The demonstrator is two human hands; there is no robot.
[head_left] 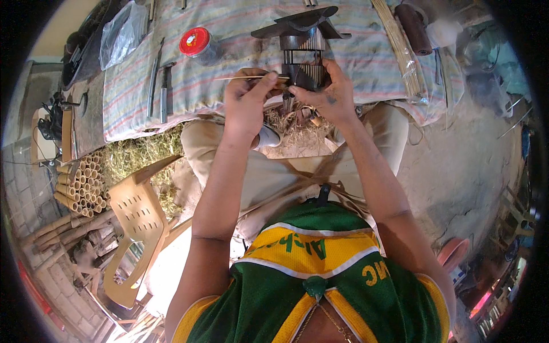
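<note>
At the near edge of the cloth-covered table, a small dark model hut (302,43) with a wide, curved roof stands upright. Rows of light thin sticks line its side, and open posts show at its middle. My right hand (333,96) is closed round the lower right part of the hut, thumb in front. Pinched in my left hand (247,102) is a thin light stick (226,78), lying level, its right end by the hut's lower body. My fingers hide part of where the stick meets the hut.
A red-lidded clear jar (195,42), a hammer (164,94) and a long metal tool (153,86) lie on the striped cloth (128,111) at left. Bundled thin sticks (400,48) lie at right. A plastic chair (137,211) and cut bamboo tubes (86,183) are on the floor at left.
</note>
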